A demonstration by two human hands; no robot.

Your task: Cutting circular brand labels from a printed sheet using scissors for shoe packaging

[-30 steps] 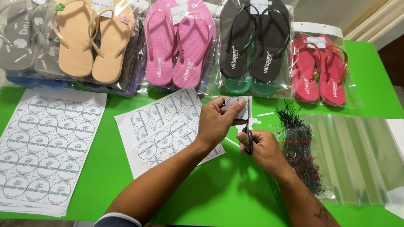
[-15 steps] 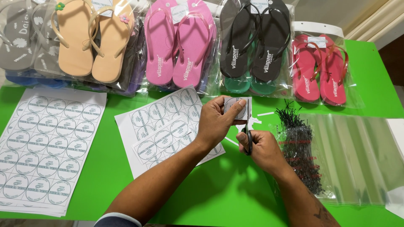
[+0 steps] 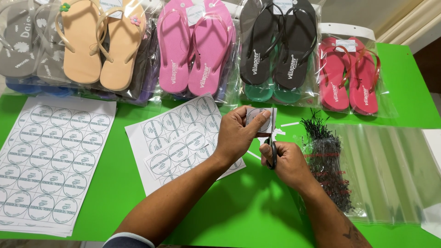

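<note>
Green worktop point(image 3: 257, 216). Far edge: bagged sandals point(image 3: 193, 50) in row, tan, pink, black, red. Left: label sheet point(image 3: 50, 160); second label sheet point(image 3: 183, 138) at centre. Left hand point(image 3: 239, 133) pinches cut label piece point(image 3: 258, 117) above worktop. Right hand point(image 3: 282, 158) closed on scissors point(image 3: 273, 142), blades at piece's right edge. Right: black ties point(image 3: 328, 165), clear bags point(image 3: 390, 170).
</note>
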